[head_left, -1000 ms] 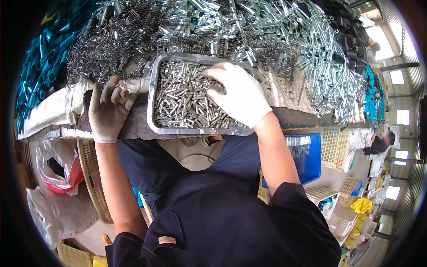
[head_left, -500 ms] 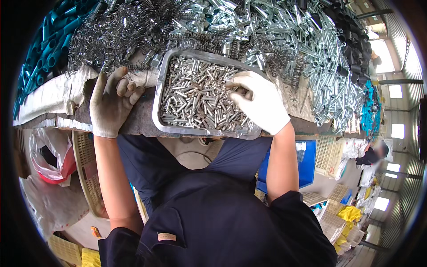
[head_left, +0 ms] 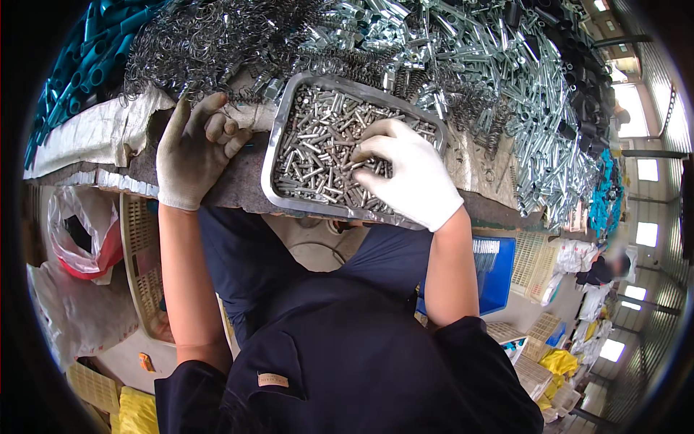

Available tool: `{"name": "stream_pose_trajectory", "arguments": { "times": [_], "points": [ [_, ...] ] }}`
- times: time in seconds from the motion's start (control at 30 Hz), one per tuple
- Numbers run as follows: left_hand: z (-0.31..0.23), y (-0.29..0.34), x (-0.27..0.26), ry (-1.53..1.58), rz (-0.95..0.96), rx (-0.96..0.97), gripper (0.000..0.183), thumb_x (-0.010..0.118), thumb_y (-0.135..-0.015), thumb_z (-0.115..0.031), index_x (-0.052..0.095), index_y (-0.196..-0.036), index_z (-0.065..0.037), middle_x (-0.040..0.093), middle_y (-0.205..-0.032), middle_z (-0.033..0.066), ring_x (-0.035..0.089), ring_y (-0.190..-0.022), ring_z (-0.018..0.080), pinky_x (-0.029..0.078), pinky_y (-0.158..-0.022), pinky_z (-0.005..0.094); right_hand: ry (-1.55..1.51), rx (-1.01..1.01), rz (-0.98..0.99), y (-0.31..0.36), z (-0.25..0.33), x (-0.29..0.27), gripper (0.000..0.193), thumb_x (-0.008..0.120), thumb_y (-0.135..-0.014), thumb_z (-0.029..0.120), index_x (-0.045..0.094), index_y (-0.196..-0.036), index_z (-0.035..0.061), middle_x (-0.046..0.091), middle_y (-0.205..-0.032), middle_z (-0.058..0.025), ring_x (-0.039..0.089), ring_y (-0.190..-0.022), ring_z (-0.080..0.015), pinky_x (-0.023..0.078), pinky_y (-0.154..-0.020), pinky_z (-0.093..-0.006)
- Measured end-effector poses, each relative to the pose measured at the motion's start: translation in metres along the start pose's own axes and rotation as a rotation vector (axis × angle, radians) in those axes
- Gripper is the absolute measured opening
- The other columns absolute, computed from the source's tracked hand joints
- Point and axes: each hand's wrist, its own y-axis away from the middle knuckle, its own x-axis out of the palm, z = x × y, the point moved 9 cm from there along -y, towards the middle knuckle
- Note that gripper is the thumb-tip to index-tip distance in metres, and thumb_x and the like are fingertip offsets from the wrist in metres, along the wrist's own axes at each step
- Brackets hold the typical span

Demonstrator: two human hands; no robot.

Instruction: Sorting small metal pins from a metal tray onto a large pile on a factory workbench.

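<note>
Arching over one tray, many pins: right hand

At the left end of the table there is a heap of teal tubes. Below stands a white bag with red lower part, and close beside it a cream basket. A small orange object lies on the floor, near a yellow sack. On the right side is a blue bin; farther away, another person is among white bags, and bright windows are in the wall.
</note>
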Motion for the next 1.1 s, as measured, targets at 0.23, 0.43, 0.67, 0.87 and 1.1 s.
{"name": "stream_pose_trajectory", "arguments": {
  "times": [0.23,0.43,0.67,0.87,1.1],
  "points": [
    [-0.001,-0.001,-0.002,-0.007,-0.003,0.011,0.051,0.039,-0.101,-0.04,0.054,-0.123,0.004,0.055,-0.081,0.0086,0.058,-0.091,0.0251,0.048,-0.094,0.0438,0.133,-0.039,-0.103,-0.018,0.014,0.015,0.013,0.068,-0.077,0.015,0.072,-0.088,0.0118,0.059,-0.088,-0.007,0.061,-0.084,-0.0257,0.05,-0.073,-0.0371],
    [-0.001,-0.001,0.002,0.002,0.038,0.009,0.051,0.039,-0.101,-0.04,0.053,-0.124,0.004,0.055,-0.081,0.0085,0.059,-0.093,0.0255,0.048,-0.094,0.0432,0.166,0.058,-0.073,-0.023,0.011,0.023,0.01,0.068,-0.076,0.016,0.072,-0.084,0.011,0.06,-0.083,-0.006,0.062,-0.081,-0.0262,0.051,-0.072,-0.0373],
    [-0.001,0.0,0.001,-0.032,0.011,0.014,0.051,0.039,-0.101,-0.04,0.054,-0.123,0.003,0.056,-0.081,0.0076,0.059,-0.093,0.0248,0.049,-0.093,0.0428,-0.263,0.296,-0.201,-0.011,-0.016,-0.007,0.008,0.067,-0.076,0.008,0.072,-0.083,0.0075,0.064,-0.083,-0.0056,0.062,-0.074,-0.0174,0.05,-0.069,-0.0293],
    [0.001,-0.002,0.004,-0.005,0.063,0.004,0.053,0.039,-0.101,-0.041,0.053,-0.124,0.003,0.056,-0.081,0.0072,0.059,-0.094,0.0248,0.049,-0.093,0.0429,-1.67,0.449,-0.324,0.02,-0.058,-0.004,0.019,0.048,-0.092,0.022,0.056,-0.093,0.0046,0.057,-0.086,-0.0043,0.04,-0.058,-0.0078,0.027,-0.042,-0.0187],
    [-0.002,0.003,-0.002,-0.013,-0.01,0.025,0.052,0.035,-0.102,-0.039,0.051,-0.126,0.004,0.055,-0.08,0.0078,0.058,-0.093,0.0253,0.048,-0.094,0.0433,-1.091,0.52,-0.341,0.032,-0.088,-0.031,0.025,0.058,-0.088,0.022,0.068,-0.089,-0.0008,0.059,-0.072,-0.003,0.043,-0.055,-0.0064,0.033,-0.047,-0.0215]
  ]
}}
